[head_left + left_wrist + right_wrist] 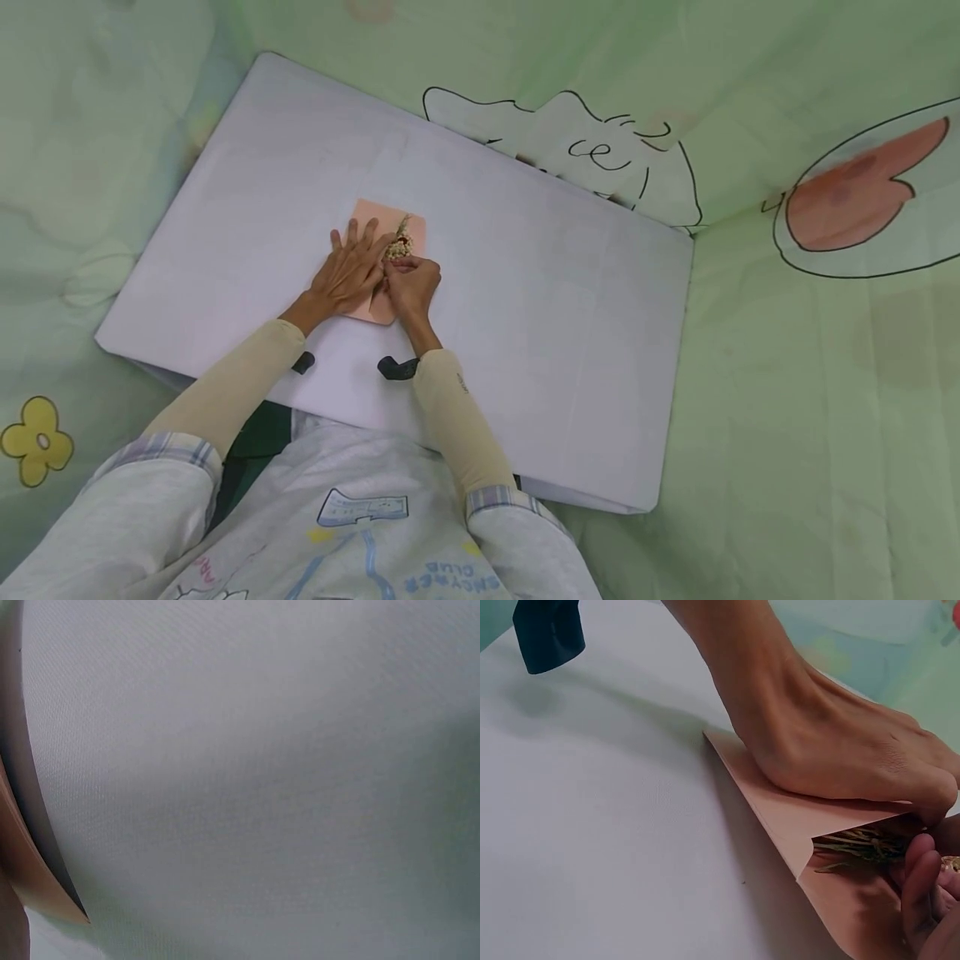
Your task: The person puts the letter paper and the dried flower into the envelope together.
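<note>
A pink paper card (386, 215) with a cut flap lies on the white table. My left hand (348, 271) rests palm down on it, fingers spread, pressing the paper; in the right wrist view this hand (840, 746) bears down on the flap. A small bunch of dried flowers (401, 243) lies over the card, blossoms toward the far edge. Its thin green stems (859, 846) run under the flap. My right hand (414, 287) pinches the bunch just below the blossoms, fingertips bent close to the left thumb. In the left wrist view only the card's curled edge (34, 874) shows.
The white table (555, 308) extends around the card, widest to the right. A dark, curved piece (397, 368) sits by the right wrist and another (303, 362) by the left. Green printed fabric (810, 350) hangs around the table.
</note>
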The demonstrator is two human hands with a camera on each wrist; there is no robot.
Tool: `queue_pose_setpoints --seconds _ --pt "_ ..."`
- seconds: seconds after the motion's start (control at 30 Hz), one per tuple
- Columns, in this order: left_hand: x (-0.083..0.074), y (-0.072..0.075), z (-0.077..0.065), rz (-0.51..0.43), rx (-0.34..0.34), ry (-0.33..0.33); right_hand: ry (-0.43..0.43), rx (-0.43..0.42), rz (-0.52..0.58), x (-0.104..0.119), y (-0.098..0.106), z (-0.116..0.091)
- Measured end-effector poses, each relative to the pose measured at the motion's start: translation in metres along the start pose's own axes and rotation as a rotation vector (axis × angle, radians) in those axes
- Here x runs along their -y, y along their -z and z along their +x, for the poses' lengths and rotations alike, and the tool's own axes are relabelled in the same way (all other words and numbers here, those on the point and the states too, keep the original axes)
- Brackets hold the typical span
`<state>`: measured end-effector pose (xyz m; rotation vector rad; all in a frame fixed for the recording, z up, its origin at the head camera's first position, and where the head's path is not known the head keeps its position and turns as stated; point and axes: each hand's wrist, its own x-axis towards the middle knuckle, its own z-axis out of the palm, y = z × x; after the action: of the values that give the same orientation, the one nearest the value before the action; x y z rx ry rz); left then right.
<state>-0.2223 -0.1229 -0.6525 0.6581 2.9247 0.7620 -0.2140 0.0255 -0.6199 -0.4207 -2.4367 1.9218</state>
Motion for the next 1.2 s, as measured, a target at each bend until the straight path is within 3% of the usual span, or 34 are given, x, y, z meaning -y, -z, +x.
queue_pose_setpoints --seconds 0.23,0.43,0.93,1.2 --pt "0.001 -0.001 0.0 -0.012 -0.005 -0.007 -0.007 -0.02 0.057 -0.003 -0.003 0.003" --pt "0.001 -0.001 0.0 -0.004 -0.019 -0.017 0.004 -0.013 0.043 -0.004 -0.004 0.006" --pt "0.001 0.0 -0.001 -0.03 -0.006 0.002 0.022 0.094 -0.148 0.004 -0.002 0.021" --pt "0.004 -0.001 0.0 -0.026 -0.021 -0.003 -0.025 0.127 -0.039 0.001 -0.001 0.024"
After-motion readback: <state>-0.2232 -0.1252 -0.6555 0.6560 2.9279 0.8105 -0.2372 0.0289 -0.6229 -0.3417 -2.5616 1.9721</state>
